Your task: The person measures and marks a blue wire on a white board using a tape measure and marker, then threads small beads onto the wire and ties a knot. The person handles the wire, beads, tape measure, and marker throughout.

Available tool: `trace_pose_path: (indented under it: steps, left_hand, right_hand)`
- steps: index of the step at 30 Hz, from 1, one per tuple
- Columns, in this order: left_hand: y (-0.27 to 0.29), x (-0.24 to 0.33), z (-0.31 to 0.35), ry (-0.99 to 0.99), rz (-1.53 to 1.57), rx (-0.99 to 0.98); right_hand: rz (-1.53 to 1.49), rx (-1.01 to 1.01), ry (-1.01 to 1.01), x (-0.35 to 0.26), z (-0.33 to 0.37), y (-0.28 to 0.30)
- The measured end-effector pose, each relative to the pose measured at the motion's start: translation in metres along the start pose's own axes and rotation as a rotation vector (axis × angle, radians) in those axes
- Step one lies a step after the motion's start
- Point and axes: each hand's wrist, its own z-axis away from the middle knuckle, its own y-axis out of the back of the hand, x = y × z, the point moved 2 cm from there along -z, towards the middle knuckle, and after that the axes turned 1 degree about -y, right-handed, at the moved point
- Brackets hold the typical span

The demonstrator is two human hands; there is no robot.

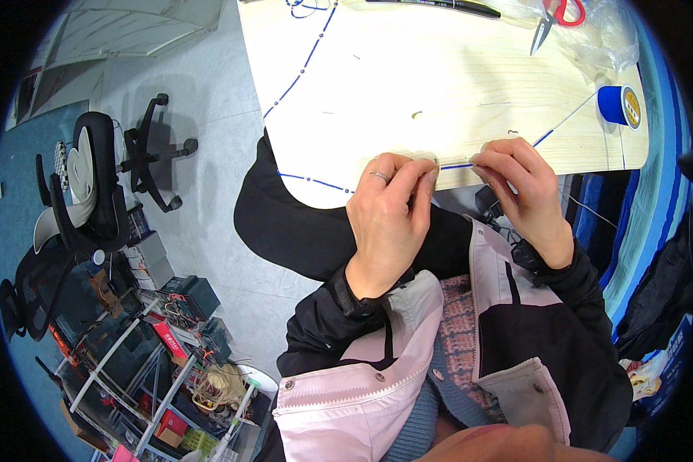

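Observation:
A thin beaded string (308, 179) with blue segments and small dark dots like beads runs over the pale wooden tabletop (454, 85) and hangs over its left edge. My left hand (389, 212), with a ring on one finger, pinches the string near the front edge. To its right, my right hand (527, 185) has thumb and fingertips closed on the same string. A short blue stretch shows between the two hands. Past the right hand, a pale thread (577, 109) with another blue piece leads up to a blue spool (610, 105).
Red-handled scissors (543, 35) and a clear plastic bag (612, 42) lie at the far right. A black pen (462, 7) rests at the far edge. Below the table's front is a black chair seat (285, 223). Office chairs (100, 181) and a cluttered rack (142, 369) stand left.

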Motion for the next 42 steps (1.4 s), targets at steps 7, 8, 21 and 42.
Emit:
trace_pose_path:
  steps: [7, 8, 21, 42]
  left_hand:
    - [0.0027, 0.0024, 0.0004, 0.012, -0.002, -0.024]
    - [0.0029, 0.0022, 0.0004, 0.005, -0.015, -0.025]
    - [0.0020, 0.0019, 0.0010, -0.002, -0.013, -0.020]
    - [-0.0010, 0.0025, -0.0022, 0.026, -0.025, -0.003]
  right_hand:
    - [-0.019, -0.002, -0.006, -0.0011, 0.0003, 0.0013]
    - [-0.014, -0.002, -0.006, -0.0010, 0.0004, 0.0013]
    - [-0.010, -0.018, -0.016, -0.0027, -0.0004, 0.0016]
    - [0.003, -0.032, -0.055, -0.0044, -0.0053, -0.0001]
